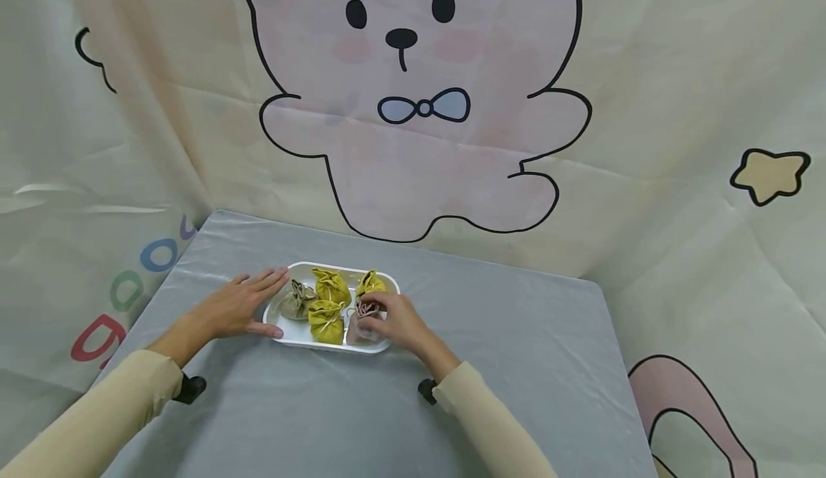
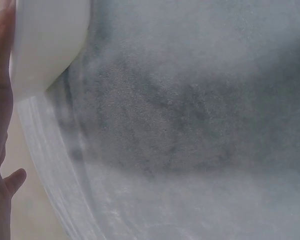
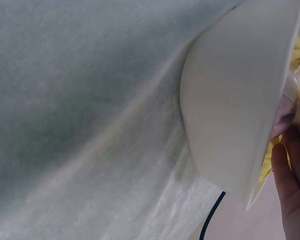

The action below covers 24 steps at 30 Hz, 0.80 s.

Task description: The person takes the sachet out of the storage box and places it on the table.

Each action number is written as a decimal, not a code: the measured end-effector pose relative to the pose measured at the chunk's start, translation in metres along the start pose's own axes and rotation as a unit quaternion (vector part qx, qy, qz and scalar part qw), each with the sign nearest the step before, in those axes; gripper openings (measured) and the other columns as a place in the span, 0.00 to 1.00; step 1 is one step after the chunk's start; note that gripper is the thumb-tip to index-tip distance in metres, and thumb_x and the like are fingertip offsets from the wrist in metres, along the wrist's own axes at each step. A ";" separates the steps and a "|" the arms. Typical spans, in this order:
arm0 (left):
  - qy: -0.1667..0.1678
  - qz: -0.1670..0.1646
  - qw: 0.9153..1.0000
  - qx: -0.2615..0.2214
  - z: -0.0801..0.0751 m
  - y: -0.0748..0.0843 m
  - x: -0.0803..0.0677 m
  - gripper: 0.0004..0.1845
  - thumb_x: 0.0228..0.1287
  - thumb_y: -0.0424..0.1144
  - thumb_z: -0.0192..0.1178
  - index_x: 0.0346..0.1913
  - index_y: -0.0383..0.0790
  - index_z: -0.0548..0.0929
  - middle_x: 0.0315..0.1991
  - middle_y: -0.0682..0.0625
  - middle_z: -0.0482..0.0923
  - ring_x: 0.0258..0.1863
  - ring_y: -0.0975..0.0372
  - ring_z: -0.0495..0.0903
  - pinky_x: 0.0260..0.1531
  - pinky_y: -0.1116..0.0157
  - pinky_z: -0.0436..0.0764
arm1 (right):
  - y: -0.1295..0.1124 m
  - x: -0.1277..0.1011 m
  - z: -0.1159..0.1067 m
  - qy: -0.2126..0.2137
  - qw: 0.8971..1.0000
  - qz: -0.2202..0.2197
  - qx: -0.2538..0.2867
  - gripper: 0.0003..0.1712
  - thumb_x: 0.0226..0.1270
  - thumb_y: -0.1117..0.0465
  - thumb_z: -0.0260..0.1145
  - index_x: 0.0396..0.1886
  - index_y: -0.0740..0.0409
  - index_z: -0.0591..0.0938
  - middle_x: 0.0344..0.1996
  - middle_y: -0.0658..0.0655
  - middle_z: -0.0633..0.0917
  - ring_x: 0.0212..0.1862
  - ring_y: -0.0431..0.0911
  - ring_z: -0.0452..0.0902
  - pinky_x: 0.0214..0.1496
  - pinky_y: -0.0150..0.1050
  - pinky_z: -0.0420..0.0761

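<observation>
Right hand (image 1: 395, 320) grips the pink pouch (image 1: 363, 320) at the tray's (image 1: 292, 332) near right corner. Left hand (image 1: 235, 306) lies flat and relaxed against the tray's left rim, farther from that pouch.

You have one white oval plastic tray (image 1: 293, 333) on the grey cloth-covered table (image 1: 516, 363), holding five small drawstring cloth pouches: three mustard-yellow (image 1: 326, 322), one beige (image 1: 297, 301), one pinkish-brown (image 1: 363, 313).
</observation>
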<state>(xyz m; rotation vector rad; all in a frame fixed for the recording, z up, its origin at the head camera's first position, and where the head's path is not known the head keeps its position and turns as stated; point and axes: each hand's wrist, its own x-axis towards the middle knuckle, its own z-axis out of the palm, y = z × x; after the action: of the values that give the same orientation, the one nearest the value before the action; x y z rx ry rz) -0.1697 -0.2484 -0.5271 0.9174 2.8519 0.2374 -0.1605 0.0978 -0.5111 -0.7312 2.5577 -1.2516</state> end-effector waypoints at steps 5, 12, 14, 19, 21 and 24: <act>0.005 0.000 1.000 -0.003 0.003 0.000 0.002 0.60 0.50 0.74 0.62 0.76 0.34 0.61 0.76 0.37 0.57 0.73 0.41 0.59 0.62 0.34 0.62 | -0.003 0.000 0.000 -0.011 1.000 0.006 -0.021 0.20 0.62 0.64 0.74 0.54 0.61 0.85 0.49 0.55 0.87 0.47 0.42 0.80 0.47 0.33 0.80; 0.004 0.004 1.000 0.001 0.001 -0.001 0.002 0.59 0.51 0.74 0.62 0.76 0.33 0.61 0.76 0.37 0.56 0.73 0.41 0.59 0.61 0.34 0.63 | -0.001 0.001 0.003 -0.008 0.999 0.003 -0.036 0.18 0.63 0.65 0.72 0.53 0.60 0.85 0.49 0.55 0.87 0.46 0.41 0.81 0.47 0.32 0.80; 0.004 0.003 1.000 0.000 0.001 -0.001 0.001 0.59 0.51 0.74 0.62 0.76 0.33 0.61 0.76 0.37 0.56 0.73 0.42 0.59 0.61 0.34 0.63 | -0.001 0.001 0.004 -0.005 0.999 -0.002 -0.039 0.17 0.63 0.66 0.72 0.52 0.60 0.86 0.48 0.55 0.87 0.46 0.41 0.82 0.47 0.32 0.80; 0.002 0.001 1.000 -0.001 0.001 -0.001 0.001 0.60 0.51 0.74 0.62 0.76 0.33 0.60 0.76 0.37 0.56 0.73 0.42 0.58 0.61 0.34 0.63 | -0.001 0.001 0.006 0.000 0.999 -0.015 -0.039 0.15 0.65 0.67 0.70 0.51 0.60 0.86 0.47 0.55 0.88 0.47 0.41 0.83 0.49 0.32 0.80; 0.001 0.000 1.000 -0.003 0.001 -0.001 0.001 0.60 0.51 0.74 0.62 0.76 0.33 0.60 0.76 0.37 0.56 0.73 0.42 0.58 0.61 0.34 0.63 | -0.002 0.002 0.006 0.003 0.999 -0.016 -0.036 0.14 0.66 0.67 0.69 0.51 0.60 0.86 0.47 0.55 0.88 0.47 0.41 0.84 0.49 0.31 0.80; 0.000 -0.001 1.000 -0.006 0.001 -0.001 0.001 0.60 0.51 0.74 0.62 0.76 0.33 0.60 0.76 0.37 0.56 0.73 0.41 0.58 0.61 0.34 0.62 | -0.002 0.002 0.007 0.009 0.999 -0.014 -0.033 0.14 0.67 0.67 0.68 0.51 0.61 0.86 0.47 0.56 0.88 0.48 0.42 0.85 0.49 0.30 0.80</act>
<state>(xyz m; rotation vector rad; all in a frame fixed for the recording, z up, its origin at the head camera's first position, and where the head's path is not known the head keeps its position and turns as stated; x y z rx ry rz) -0.1711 -0.2482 -0.5284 0.9129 2.8484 0.2528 -0.1587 0.0915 -0.5136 -0.7748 2.6231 -1.1920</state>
